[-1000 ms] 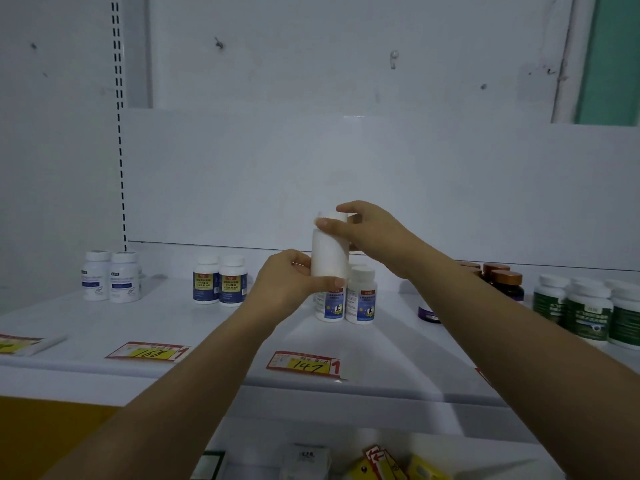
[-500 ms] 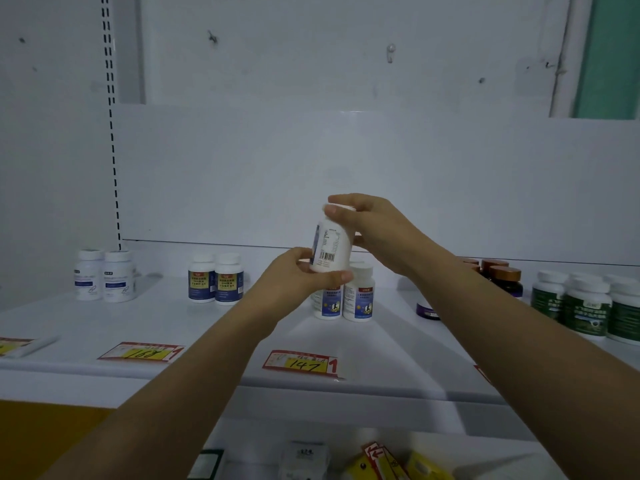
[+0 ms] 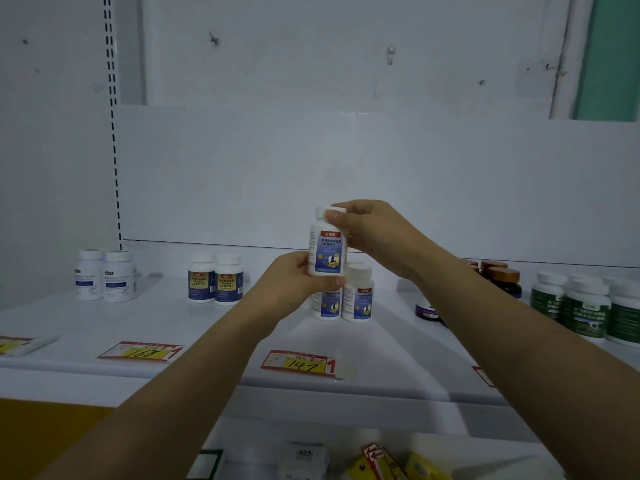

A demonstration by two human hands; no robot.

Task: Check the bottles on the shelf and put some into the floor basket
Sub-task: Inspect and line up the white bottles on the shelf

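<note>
I hold a white bottle with a blue label point(image 3: 327, 247) upright in the air above the white shelf point(image 3: 173, 323). My left hand point(image 3: 294, 282) grips its base, thumb across the bottom front. My right hand point(image 3: 367, 230) pinches its white cap from the right. Its blue front label faces me. Two matching bottles point(image 3: 356, 296) stand on the shelf just below and behind it. The floor basket is out of view.
On the shelf stand two white bottles point(image 3: 104, 275) at far left, two blue-and-yellow labelled bottles point(image 3: 214, 278), brown-capped jars point(image 3: 502, 275) and green-labelled bottles point(image 3: 585, 306) at right. Price tags point(image 3: 298, 363) lie along the front edge. Boxes point(image 3: 381, 462) sit on the lower shelf.
The bottle has been turned between my hands: its plain back, then the barcode side, faced me earlier; the blue front label faces me now.
</note>
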